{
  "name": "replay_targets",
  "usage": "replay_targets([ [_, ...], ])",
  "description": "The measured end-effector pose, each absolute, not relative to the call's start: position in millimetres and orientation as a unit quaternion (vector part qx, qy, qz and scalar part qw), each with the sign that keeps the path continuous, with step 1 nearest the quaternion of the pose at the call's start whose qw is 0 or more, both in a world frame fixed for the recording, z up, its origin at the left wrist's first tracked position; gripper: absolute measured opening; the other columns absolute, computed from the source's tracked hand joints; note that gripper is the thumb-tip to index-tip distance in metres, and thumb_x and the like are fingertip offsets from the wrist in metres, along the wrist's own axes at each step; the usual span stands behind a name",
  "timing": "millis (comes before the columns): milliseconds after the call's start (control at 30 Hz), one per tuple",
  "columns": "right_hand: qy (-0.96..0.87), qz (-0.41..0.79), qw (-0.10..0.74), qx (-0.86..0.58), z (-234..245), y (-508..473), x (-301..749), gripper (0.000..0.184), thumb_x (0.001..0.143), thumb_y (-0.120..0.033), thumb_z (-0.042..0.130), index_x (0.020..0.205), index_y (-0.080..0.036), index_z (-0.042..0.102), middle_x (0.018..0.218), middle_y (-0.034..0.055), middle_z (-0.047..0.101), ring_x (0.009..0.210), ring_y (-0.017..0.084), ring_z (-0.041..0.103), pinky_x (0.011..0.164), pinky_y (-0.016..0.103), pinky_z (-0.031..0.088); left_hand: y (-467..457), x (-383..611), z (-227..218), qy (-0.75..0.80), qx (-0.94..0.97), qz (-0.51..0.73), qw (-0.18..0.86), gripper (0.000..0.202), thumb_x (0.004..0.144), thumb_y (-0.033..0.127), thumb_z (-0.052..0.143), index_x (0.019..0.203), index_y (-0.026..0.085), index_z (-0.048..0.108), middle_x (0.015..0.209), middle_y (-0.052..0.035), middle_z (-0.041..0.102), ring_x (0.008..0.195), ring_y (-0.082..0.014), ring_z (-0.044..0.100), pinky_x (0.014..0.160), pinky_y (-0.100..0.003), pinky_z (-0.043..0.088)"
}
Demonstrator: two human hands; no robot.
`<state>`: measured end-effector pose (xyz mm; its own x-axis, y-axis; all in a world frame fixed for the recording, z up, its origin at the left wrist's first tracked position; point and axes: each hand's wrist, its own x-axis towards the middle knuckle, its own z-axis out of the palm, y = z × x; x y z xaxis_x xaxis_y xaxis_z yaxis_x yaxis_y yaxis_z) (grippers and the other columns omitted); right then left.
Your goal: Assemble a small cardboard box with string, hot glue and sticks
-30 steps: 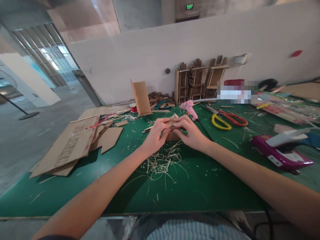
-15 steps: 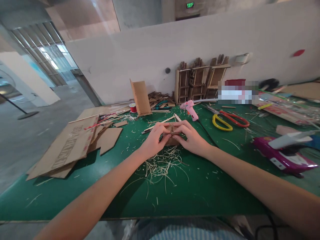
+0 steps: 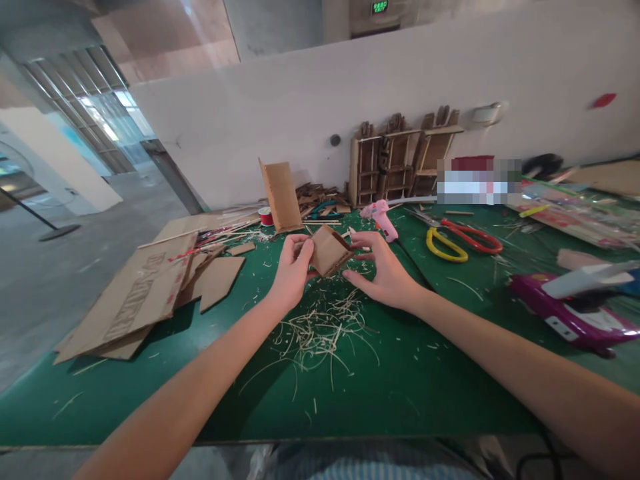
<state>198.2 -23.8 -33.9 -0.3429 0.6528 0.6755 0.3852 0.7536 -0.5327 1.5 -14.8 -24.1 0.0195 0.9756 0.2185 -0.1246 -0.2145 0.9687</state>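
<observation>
A small cardboard box [image 3: 330, 252], folded from brown corrugated board with an open side, is held tilted above the table. My left hand [image 3: 294, 267] grips its left end, thumb on the near face. My right hand [image 3: 377, 270] is just right of the box with thumb and fingers apart; its fingertips are close to the box's edge, and whether they touch it I cannot tell. Beneath the hands lies a heap of thin pale shavings [image 3: 320, 333] on the green tabletop [image 3: 400, 393]. Behind the right hand rests a pink glue gun [image 3: 381, 220].
Scissors with yellow and red handles [image 3: 463, 241] lie to the right, near a purple power strip [image 3: 565, 310]. Flat cardboard sheets [image 3: 135, 287] cover the left side. A folded cardboard piece [image 3: 281, 195] and slatted cardboard structures [image 3: 395, 163] stand at the back.
The box has turned and tilted in the left hand, so more of its face shows. My right hand has opened and drawn away a little to the right.
</observation>
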Motion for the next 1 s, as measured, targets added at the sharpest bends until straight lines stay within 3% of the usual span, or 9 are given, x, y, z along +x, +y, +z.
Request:
replay_targets([
  [100,-0.813,0.104,0.478,-0.316,-30,-26,197,0.05,0.082,-0.024,0.063,0.127,-0.025,0.04,0.12,0.0109,0.049,0.109,0.025,0.054,0.082,0.044,0.058,-17,4,-22,0.386,0.481,0.586,0.526,0.035,0.08,0.048,0.065,0.09,0.022,0.045,0.092,0.001,0.051,0.079,-0.012,0.054,0.055,-0.021,0.053],
  [267,-0.819,0.115,0.467,-0.315,-30,-25,197,0.053,0.084,-0.025,0.061,0.131,-0.027,0.038,0.125,0.0111,0.047,0.117,0.026,0.052,0.09,0.046,0.056,-19,5,-19,0.355,0.475,0.588,0.55,0.038,0.076,0.045,0.071,0.09,0.021,0.046,0.092,0.0007,0.052,0.085,-0.0133,0.056,0.063,-0.026,0.058],
  [467,-0.851,0.056,0.432,-0.292,-26,-28,196,0.084,0.074,-0.038,0.074,0.142,-0.028,0.025,0.144,0.0144,0.033,0.138,0.034,0.03,0.112,0.058,0.034,-30,13,-7,0.41,0.422,0.527,0.613,0.035,0.084,0.052,0.059,0.094,0.022,0.046,0.095,-0.0026,0.058,0.078,-0.0164,0.063,0.056,-0.032,0.059],
  [533,-0.844,0.065,0.45,-0.284,-23,-30,196,0.084,0.075,-0.034,0.073,0.143,-0.029,0.024,0.144,0.0138,0.031,0.138,0.033,0.03,0.11,0.055,0.038,-34,13,-3,0.413,0.427,0.508,0.624,0.036,0.087,0.055,0.054,0.098,0.021,0.047,0.101,-0.0062,0.059,0.079,-0.0183,0.066,0.056,-0.034,0.06],
  [633,-0.802,0.118,0.505,-0.296,-17,-30,200,0.072,0.078,-0.022,0.065,0.139,-0.031,0.029,0.142,0.0117,0.032,0.134,0.031,0.035,0.096,0.048,0.053,-35,9,-1,0.401,0.473,0.488,0.614,0.038,0.086,0.056,0.056,0.096,0.02,0.047,0.106,-0.0083,0.06,0.081,-0.0193,0.068,0.059,-0.036,0.062],
  [733,-0.78,0.163,0.515,-0.315,-13,-27,206,0.058,0.077,-0.018,0.06,0.13,-0.033,0.042,0.139,0.0094,0.035,0.133,0.031,0.036,0.084,0.043,0.058,-35,5,-4,0.414,0.559,0.449,0.561,0.036,0.084,0.052,0.06,0.09,0.019,0.047,0.104,-0.0088,0.06,0.082,-0.0198,0.069,0.058,-0.034,0.061],
  [900,-0.778,0.172,0.508,-0.327,-10,-18,210,0.048,0.083,-0.028,0.059,0.129,-0.038,0.049,0.144,0.005,0.031,0.14,0.033,0.024,0.101,0.054,0.046,-43,4,-9,0.396,0.735,0.388,0.39,0.023,0.088,0.042,0.055,0.092,0.02,0.055,0.087,-0.0058,0.064,0.064,-0.0161,0.066,0.048,-0.025,0.05],
  [1000,-0.761,0.157,0.514,-0.363,-10,-16,208,0.038,0.086,-0.037,0.059,0.123,-0.035,0.055,0.138,0.007,0.037,0.136,0.032,0.031,0.104,0.056,0.041,-53,6,-6,0.357,0.833,0.342,0.248,0.017,0.091,0.033,0.05,0.091,0.021,0.063,0.065,-0.0005,0.059,0.044,-0.0109,0.049,0.044,-0.025,0.037],
])
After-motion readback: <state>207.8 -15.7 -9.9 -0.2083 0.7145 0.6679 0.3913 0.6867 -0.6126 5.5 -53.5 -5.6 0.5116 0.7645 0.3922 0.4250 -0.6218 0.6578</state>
